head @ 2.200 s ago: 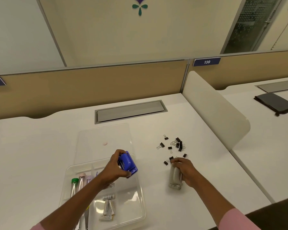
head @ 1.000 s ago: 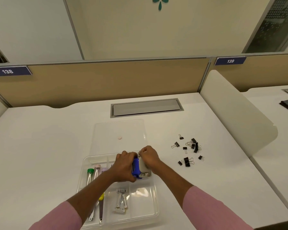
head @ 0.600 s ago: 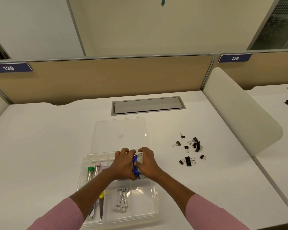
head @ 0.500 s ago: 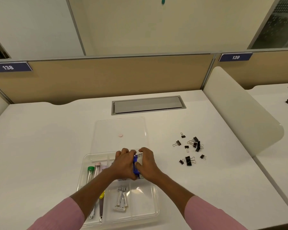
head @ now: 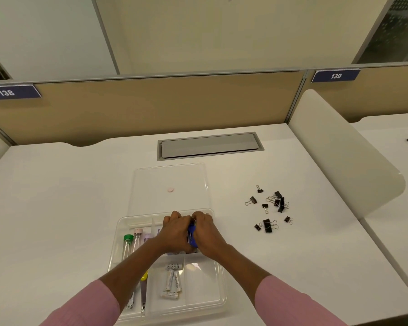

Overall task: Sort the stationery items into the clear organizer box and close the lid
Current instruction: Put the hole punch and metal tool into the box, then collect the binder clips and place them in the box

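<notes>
The clear organizer box (head: 222,300) lies on the desk before me, its clear lid (head: 151,201) flat on the desk behind it. Both hands are pressed together in the box's far middle compartment. My left hand (head: 176,232) is closed on a blue stapler (head: 192,236), a strip of which shows between the hands. My right hand (head: 207,232) is curled over a grey stapler that it hides almost completely. Several black binder clips (head: 270,209) lie loose on the desk to the right of the box.
Capped tubes (head: 127,244), a yellow-handled tool (head: 143,277) and small white batteries (head: 173,282) lie in other compartments. A grey cable hatch (head: 210,145) sits at the back. A rounded white divider (head: 335,156) bounds the desk on the right, below a tan partition (head: 151,107).
My right hand brought the grey stapler from the desk into the box beside the blue one. Both hands have since closed in together and sunk slightly into the compartment.
</notes>
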### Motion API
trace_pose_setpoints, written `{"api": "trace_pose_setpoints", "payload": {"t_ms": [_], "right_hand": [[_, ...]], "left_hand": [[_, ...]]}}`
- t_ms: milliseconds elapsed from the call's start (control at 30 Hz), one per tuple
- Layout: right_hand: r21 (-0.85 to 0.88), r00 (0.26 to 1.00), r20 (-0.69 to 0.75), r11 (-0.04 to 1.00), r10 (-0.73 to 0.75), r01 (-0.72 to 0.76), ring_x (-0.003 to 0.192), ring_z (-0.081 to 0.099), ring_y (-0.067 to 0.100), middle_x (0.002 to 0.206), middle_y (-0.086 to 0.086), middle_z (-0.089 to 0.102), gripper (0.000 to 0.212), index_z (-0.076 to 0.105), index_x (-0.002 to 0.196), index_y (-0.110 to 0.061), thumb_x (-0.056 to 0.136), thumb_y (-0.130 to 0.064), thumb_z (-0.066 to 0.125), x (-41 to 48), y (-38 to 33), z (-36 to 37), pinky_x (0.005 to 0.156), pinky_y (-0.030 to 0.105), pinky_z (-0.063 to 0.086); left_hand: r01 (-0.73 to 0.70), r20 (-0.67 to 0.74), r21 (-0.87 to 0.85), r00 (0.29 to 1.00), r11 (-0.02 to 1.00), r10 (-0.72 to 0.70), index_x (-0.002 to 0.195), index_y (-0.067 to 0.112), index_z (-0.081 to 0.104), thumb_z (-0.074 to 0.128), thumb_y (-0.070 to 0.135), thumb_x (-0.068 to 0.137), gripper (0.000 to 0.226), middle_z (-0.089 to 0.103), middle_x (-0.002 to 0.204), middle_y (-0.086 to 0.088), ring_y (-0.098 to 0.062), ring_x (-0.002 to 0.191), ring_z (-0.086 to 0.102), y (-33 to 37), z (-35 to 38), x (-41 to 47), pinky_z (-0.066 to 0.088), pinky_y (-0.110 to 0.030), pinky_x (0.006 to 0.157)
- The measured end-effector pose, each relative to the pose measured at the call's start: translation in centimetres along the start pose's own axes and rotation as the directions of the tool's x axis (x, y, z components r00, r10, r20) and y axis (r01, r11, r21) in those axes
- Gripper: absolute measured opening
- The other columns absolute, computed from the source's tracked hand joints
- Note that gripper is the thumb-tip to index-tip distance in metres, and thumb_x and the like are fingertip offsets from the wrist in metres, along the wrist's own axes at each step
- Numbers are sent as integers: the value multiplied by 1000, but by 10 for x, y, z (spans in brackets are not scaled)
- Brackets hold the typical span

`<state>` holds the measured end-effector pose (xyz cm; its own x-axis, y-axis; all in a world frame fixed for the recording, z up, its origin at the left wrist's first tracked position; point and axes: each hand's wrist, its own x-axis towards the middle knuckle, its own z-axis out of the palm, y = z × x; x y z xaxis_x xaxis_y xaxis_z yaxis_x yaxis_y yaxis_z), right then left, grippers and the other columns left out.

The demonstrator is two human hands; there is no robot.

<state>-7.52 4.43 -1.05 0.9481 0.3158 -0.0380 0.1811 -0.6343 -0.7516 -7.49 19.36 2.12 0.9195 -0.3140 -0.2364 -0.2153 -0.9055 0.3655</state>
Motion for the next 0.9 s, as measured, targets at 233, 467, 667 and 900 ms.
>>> {"api": "trace_pose_setpoints", "payload": {"t_ms": [233,467,667,900], "right_hand": [[191,974,-51,959,221,-208,101,56,15,116,4,55,32,50,115,-15,89,4,47,-3,-36,-33,81,22,53],[454,931,-130,855,342,-250,103,57,13,109,-1,60,34,55,109,-18,85,6,52,-1,-30,-62,83,22,53],[504,884,-269,838,383,-210,96,62,14,100,-1,65,25,61,100,-17,86,3,55,-6,-3,-89,84,29,55],[605,791,-333,760,512,-237,87,62,16,93,0,64,15,62,98,-12,89,-2,55,-16,41,-124,77,40,59]], "left_hand": [[7,-102,-87,995,996,-16,132,22,45,73,51,70,74,54,132,4,-18,119,38,6,-7,3,30,-35,95],[-96,-245,-130,967,987,62,128,23,52,70,49,75,62,53,132,2,-21,120,44,25,-20,25,33,-41,102],[-136,-252,-130,962,982,100,126,25,53,59,49,83,49,51,135,2,-21,123,43,61,-20,51,31,-41,99],[-195,-182,-110,968,975,173,124,30,52,56,47,88,39,51,133,8,-18,122,42,98,-6,82,28,-39,96]]}}
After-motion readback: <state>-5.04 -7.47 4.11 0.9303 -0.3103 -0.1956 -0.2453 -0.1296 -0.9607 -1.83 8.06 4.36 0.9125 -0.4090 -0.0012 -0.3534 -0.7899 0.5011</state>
